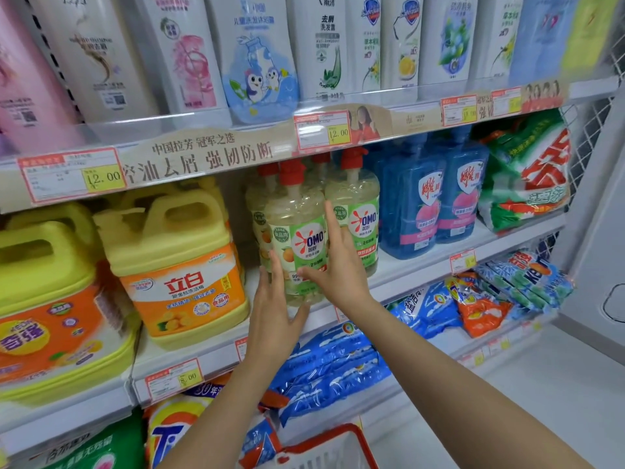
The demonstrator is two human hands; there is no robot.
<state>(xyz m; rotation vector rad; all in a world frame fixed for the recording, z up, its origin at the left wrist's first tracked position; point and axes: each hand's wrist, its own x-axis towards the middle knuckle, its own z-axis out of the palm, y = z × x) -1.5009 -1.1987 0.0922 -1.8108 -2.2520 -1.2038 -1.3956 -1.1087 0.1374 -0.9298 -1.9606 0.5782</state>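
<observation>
The clear, yellow-tinted plastic soap bottle with a red pump (297, 238) stands upright, long axis vertical, on the white shelf (402, 267) just right of the yellow handled jug (179, 258). Both hands bracket it. The left hand (274, 316) lies flat against its lower left side. The right hand (338, 265) reaches higher, straight-fingered along its right side, thumb across the label.

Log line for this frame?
hands: left hand and right hand touch sides of front OMO bottle, fingers straight | bottle: upright | place: middle shelf

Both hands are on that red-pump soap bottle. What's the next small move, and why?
Probably close both round the bottle to grip it: the left hand and right hand only lie fairly flat against its sides, and it stands on the shelf.
</observation>
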